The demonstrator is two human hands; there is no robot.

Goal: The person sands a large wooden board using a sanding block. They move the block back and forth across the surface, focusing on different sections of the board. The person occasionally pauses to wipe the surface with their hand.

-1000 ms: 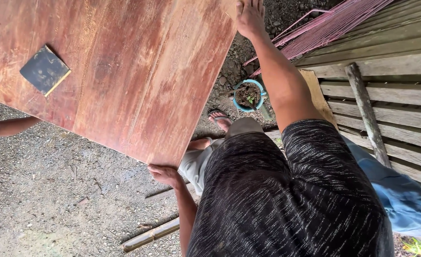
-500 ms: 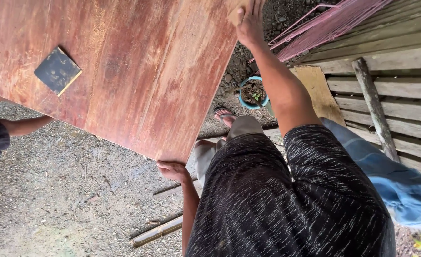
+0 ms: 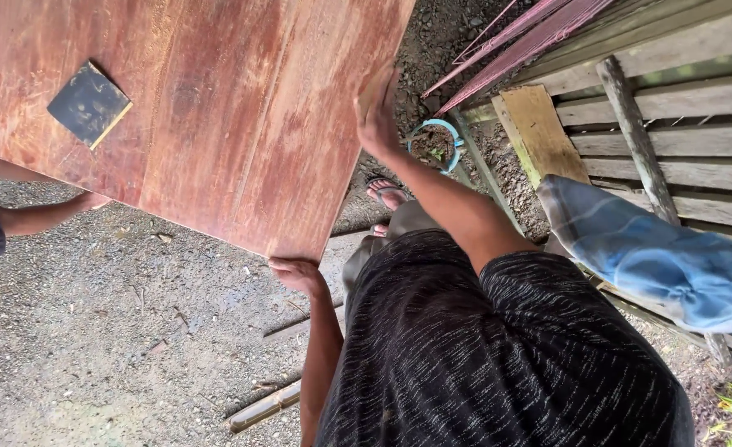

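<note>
A person's left hand (image 3: 296,273) curls around the near corner of a large reddish-brown wooden panel (image 3: 217,108), fingers gripping its lower edge. The right hand (image 3: 378,112) lies along the panel's right edge; whether its fingers close round that edge cannot be told from here. The panel is held off the ground, filling the upper left of the view over a gravel yard (image 3: 93,331). A small dark square pad (image 3: 89,103) sits flat on its face. At the far left, another person's arm (image 3: 39,215) reaches under the panel's far edge. Just beyond the right hand, a round pot with a light-blue rim (image 3: 434,147) stands on the ground, holding dark soil and a small green sprout. To the right, a blue checked cloth (image 3: 656,257) hangs over a weathered plank fence (image 3: 681,141).
</note>
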